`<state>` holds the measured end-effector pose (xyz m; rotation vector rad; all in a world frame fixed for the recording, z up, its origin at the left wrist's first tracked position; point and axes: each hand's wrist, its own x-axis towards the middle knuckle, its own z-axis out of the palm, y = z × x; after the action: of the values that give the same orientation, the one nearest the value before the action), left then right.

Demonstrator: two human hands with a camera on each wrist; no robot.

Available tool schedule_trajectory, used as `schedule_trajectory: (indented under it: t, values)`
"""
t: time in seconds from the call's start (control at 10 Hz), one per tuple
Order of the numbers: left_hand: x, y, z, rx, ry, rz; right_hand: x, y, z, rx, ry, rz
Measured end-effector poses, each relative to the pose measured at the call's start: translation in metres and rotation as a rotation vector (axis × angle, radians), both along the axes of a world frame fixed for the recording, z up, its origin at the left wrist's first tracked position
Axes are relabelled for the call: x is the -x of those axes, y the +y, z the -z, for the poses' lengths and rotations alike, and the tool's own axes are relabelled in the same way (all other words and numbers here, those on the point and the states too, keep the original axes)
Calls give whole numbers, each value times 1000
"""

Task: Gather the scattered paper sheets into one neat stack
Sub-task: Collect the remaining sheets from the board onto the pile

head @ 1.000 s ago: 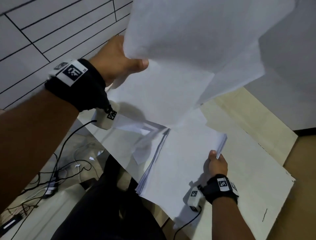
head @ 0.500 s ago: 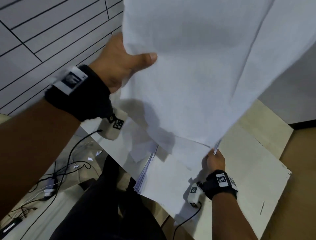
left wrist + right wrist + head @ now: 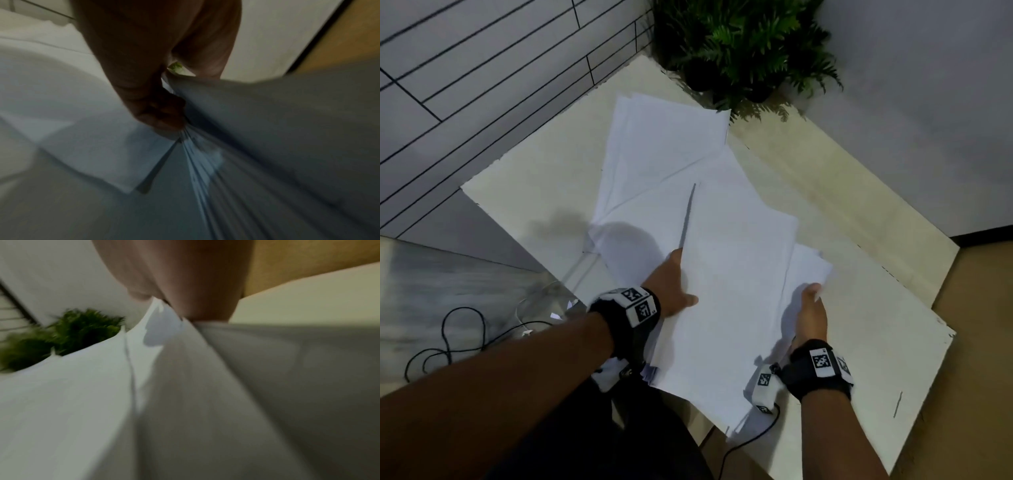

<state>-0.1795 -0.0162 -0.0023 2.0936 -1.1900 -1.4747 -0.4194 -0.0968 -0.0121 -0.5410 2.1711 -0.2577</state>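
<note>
Cream surface [image 3: 859,192] fills a room corner, with a plant [image 3: 743,44] at its far corner. By the near edge, the paper bundle [image 3: 732,274] lies between the left hand [image 3: 671,291], gripping its left edge, and the right hand [image 3: 812,315], pinching its right edge. Its long axis points toward the plant.

We see a stack [image 3: 736,291] of plain white sheets, many leaves thick, lying slantwise on the near part of the board [image 3: 534,192], its near corner jutting past the board's edge. The leaves are not squared: they fan out along the left side and at the far right corner. The left hand [image 3: 671,287] grips the left edge, thumb on top, with that edge raised a little; the right hand [image 3: 812,313] pinches the right edge. Beyond, touching the stack, loose sheets [image 3: 664,150] lie flat and splayed, overlapping one another.
</note>
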Motion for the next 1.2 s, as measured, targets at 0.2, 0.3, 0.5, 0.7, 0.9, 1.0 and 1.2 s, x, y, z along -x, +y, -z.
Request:
schedule_trajectory:
  t: [0.2,0.3,0.5,0.7,0.9,1.0,1.2]
  values:
    - [-7,-22,3,91,-122,20,-2,6,-9,184,-118,-170]
    - [-9,-23,7,86,-86,200,-1,0,-12,212,-119,-200]
    - [-10,-21,7,62,-7,39,2,3,-13,208,-136,-234]
    - [2,-35,12,123,-62,-25,-1,-2,-15,123,-213,-177]
    - [4,-37,-8,264,53,-392,-1,-1,-14,228,-201,-216]
    - [3,-48,-7,274,33,-298,1,-3,-13,244,-197,-259]
    - [9,-52,-1,90,56,14,3,-7,-8,340,-188,-265]
